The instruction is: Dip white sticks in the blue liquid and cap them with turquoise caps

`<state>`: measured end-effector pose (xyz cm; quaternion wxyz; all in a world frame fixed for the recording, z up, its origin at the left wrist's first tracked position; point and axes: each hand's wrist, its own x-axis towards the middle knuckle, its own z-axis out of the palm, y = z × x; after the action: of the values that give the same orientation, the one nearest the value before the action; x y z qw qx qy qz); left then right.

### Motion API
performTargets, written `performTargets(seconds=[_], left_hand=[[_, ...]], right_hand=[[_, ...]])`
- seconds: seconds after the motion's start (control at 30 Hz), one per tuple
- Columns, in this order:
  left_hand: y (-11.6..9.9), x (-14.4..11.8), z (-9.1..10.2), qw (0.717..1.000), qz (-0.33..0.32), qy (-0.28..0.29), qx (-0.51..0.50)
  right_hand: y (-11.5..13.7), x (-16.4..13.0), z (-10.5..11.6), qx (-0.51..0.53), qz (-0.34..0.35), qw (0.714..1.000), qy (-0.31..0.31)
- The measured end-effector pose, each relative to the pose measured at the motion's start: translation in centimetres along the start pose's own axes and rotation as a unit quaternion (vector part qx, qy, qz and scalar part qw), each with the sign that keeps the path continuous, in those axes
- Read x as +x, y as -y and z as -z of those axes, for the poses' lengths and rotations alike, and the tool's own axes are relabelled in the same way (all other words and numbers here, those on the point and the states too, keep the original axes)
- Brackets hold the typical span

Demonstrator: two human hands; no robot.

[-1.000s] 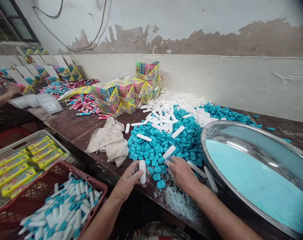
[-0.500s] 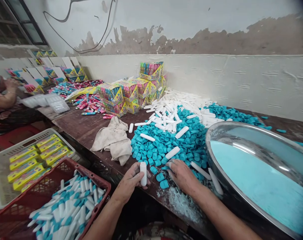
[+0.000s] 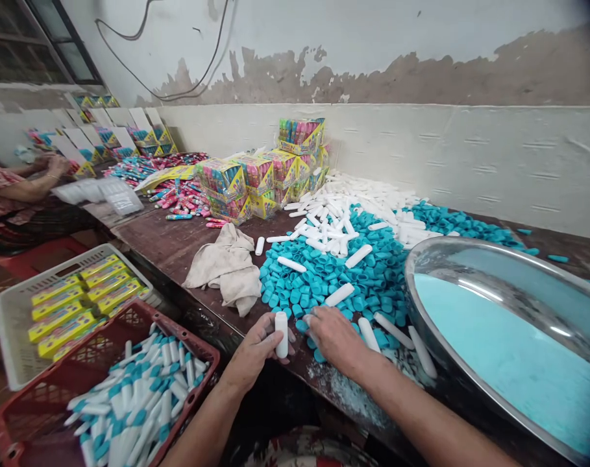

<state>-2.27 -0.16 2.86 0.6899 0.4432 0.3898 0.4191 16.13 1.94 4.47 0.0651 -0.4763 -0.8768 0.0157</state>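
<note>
Left hand [image 3: 253, 350], bottom centre of the frame, is closed round a white tube [image 3: 281, 334] held upright, long axis vertical, at the table [image 3: 168, 250] edge. Right hand [image 3: 336, 337] sits just to its right, palm down, fingers curled onto the near rim of the teal caps [image 3: 324, 279]; whether it has pinched one, I cannot tell. Caps lie up and right of the tube, so the right hand is nearer them. Steel bowl [image 3: 470, 256] of blue powder lower right, cloth [image 3: 226, 269] centre left, red crate [image 3: 197, 350] of capped tubes lower left.
</note>
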Motion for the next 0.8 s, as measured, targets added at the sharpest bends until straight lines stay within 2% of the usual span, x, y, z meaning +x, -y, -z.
performTargets(seconds=[0.13, 0.23, 0.3, 0.37, 0.47, 0.53, 0.63, 0.73, 0.8], left_hand=[[0.0, -0.4, 0.3, 1.000, -0.006, -0.002, 0.004], [-0.2, -0.6, 0.6, 1.000, -0.006, -0.011, 0.005], [-0.2, -0.7, 0.7, 1.000, -0.005, -0.009, 0.002], [-0.1, -0.6, 0.5, 1.000, -0.003, 0.006, -0.005], [0.1, -0.4, -0.3, 0.999, -0.002, 0.043, -0.031], [0.3, -0.1, -0.9, 0.997, 0.002, 0.067, -0.045], [0.4, 0.2, -1.7, 0.995, 0.005, 0.091, -0.045], [0.4, 0.5, -2.1, 0.994, -0.010, 0.105, -0.025], [0.4, 0.5, -2.2, 0.993, -0.020, 0.113, -0.006]], right_hand=[[0.6, 0.9, -1.0, 0.014, -0.010, 1.000, 0.011], [-0.3, 0.6, -1.6, 0.108, -0.043, 0.993, -0.007], [-1.0, 0.1, -1.7, 0.217, -0.071, 0.973, -0.030], [-1.4, -0.3, -1.3, 0.325, -0.091, 0.940, -0.052], [-1.3, -1.1, -0.3, 0.428, -0.077, 0.898, -0.058], [-0.9, -1.5, 0.2, 0.448, -0.042, 0.892, -0.055], [-0.4, -2.3, 0.2, 0.423, -0.013, 0.903, -0.070], [-0.5, -3.0, -0.3, 0.399, -0.053, 0.912, -0.075], [-0.9, -3.4, -0.2, 0.408, -0.098, 0.903, -0.086]])
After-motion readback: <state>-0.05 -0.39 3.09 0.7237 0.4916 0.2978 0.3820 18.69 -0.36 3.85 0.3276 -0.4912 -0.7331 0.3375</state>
